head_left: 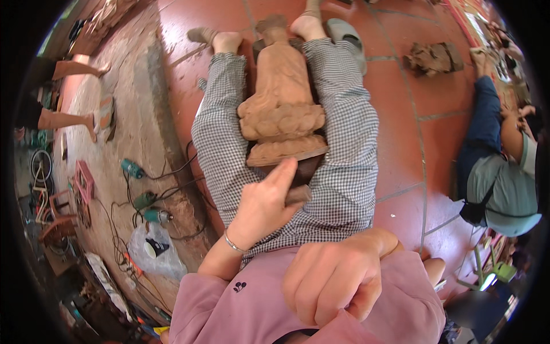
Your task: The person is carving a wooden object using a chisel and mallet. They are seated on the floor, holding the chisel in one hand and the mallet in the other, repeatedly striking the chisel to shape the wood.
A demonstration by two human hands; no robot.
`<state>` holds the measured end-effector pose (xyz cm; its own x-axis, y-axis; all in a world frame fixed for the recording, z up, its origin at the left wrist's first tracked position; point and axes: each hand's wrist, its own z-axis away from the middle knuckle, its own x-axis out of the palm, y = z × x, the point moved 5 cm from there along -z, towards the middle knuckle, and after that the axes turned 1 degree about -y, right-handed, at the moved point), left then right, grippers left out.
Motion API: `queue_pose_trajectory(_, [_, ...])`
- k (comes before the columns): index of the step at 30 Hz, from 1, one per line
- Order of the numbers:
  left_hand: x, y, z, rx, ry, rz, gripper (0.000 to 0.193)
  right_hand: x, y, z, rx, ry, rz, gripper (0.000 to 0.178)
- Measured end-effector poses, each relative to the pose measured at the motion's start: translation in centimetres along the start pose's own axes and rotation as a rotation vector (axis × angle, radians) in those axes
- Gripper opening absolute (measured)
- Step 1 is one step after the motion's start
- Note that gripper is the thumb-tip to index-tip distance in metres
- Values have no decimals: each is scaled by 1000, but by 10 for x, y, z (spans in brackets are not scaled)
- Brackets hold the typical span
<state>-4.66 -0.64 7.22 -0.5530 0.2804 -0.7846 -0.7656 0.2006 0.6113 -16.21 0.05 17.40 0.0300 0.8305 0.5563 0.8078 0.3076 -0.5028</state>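
A carved wooden statue [281, 80] with a tiered, petal-like base lies lengthwise between my legs, its base toward me. My left hand [260, 206] is at the base's near edge, its forefinger stretched against it. A small grey-brown flat piece [299, 195] sits between the thumb and fingers of that hand; its kind is unclear. My right hand [332, 281] is closed in a fist before my chest. Cloth of my pink shirt [349, 328] rises to a peak at its curled fingers, whose tips are hidden.
Green power tools [133, 168] with trailing cords and a clear plastic bag [154, 249] lie on the raised slab [129, 103] at left. A brown carved piece [433, 59] rests on the red tiles at far right. A person [498, 189] sits at right; another person's legs [69, 120] show at left.
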Motion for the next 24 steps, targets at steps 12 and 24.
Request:
queue_pose_trajectory(12, [3,28,-5,562,216,528,33,-80,-67,85,-53,815,906,30])
queue_pose_trajectory(24, [49,37,-39,784,465,435,24,-72,18,492,1828,1347,1513,27])
